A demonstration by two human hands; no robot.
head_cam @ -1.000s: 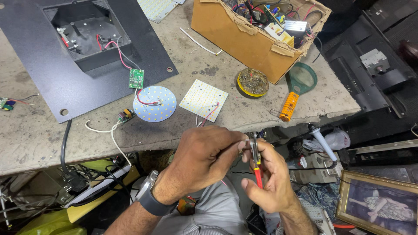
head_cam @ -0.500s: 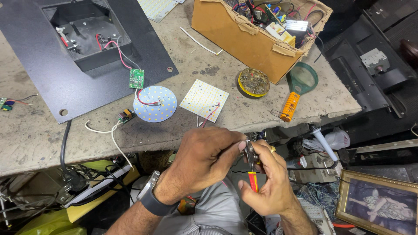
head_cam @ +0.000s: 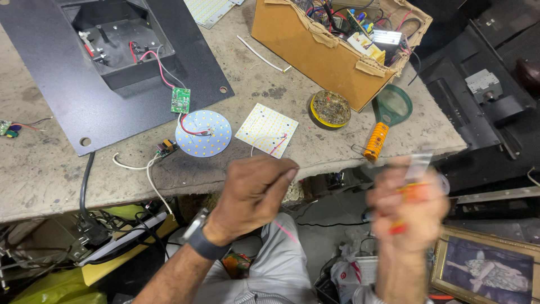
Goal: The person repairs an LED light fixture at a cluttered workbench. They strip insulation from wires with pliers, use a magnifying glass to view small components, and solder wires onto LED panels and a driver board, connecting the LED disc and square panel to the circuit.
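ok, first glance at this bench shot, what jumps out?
The two hands low in the frame: the left hand pinched shut near the bench edge, the right hand a motion blur with something red in it. Above them on the bench lie a round light board and a square light board. A torn cardboard box stuffed with wires sits at the top right.

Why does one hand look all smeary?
In the head view, the right hand is smeared by motion blur, so the red-handled tool in it is only a streak; the left hand and the round LED board look sharp under even, soft light.
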